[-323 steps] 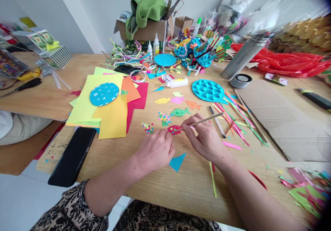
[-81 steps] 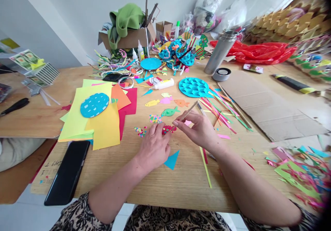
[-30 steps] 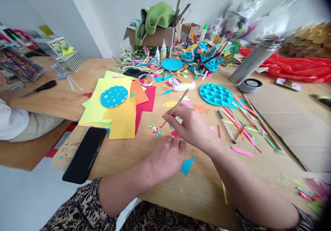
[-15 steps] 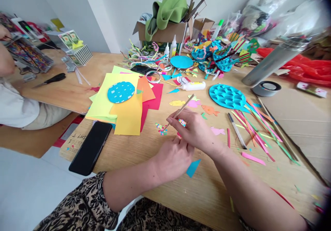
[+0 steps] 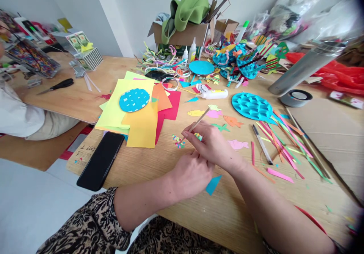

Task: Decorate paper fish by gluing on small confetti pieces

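Note:
In my right hand (image 5: pixel 212 142) is a thin wooden stick (image 5: pixel 201 118), pinched between thumb and fingers. Its lower end touches a small pile of coloured paper dots (image 5: pixel 176 138) on the table. My left hand (image 5: pixel 191 173) is closed just below and touches the right one. The left fingertips are hidden behind the right hand, so what they hold cannot be made out. A few multicoloured dots (image 5: pixel 198 136) show just past the right fingers. Paper fish lie beyond the hands: yellow (image 5: pixel 196 113), orange (image 5: pixel 232 121) and pink (image 5: pixel 238 144). A blue paper scrap (image 5: pixel 213 185) lies near my left wrist.
Coloured paper sheets (image 5: pixel 141 130) and a black phone (image 5: pixel 101 161) lie to the left. A glue bottle (image 5: pixel 214 94), a blue bumpy oval (image 5: pixel 251 107), a pen (image 5: pixel 262 145) and paper strips (image 5: pixel 284 144) spread to the right. Another person's sleeve (image 5: pixel 19 112) is at far left.
The view has shifted slightly. My right hand has moved a little, and more of a green paper piece shows beyond it. The stick is still in the right hand, its end at the dots.

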### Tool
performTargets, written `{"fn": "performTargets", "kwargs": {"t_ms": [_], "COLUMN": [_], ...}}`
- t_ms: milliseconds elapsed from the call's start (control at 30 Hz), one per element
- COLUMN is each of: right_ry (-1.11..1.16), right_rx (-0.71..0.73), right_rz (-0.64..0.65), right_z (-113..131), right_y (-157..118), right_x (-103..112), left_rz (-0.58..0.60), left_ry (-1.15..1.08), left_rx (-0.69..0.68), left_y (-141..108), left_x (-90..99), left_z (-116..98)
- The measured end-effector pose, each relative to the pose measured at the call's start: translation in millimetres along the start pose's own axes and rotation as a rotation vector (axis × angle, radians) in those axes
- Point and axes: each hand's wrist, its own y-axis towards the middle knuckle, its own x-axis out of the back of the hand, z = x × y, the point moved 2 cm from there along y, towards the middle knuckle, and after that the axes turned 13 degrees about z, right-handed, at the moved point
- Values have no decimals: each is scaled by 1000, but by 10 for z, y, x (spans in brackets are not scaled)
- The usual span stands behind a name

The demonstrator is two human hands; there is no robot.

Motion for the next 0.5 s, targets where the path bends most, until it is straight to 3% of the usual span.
{"fn": "performTargets", "kwargs": {"t_ms": [300, 500], "right_ry": [-14, 122], "right_rx": [-10, -38], "right_rz": [21, -69], "right_z": [2, -13], "right_y": [4, -8], "right_x": [-12, 70], "left_rz": [-42, -60], "left_ry": [5, 4], "left_rx": [10, 28], "left_y": [5, -10], "left_x": [-15, 9], "left_z": [-2, -3]}}
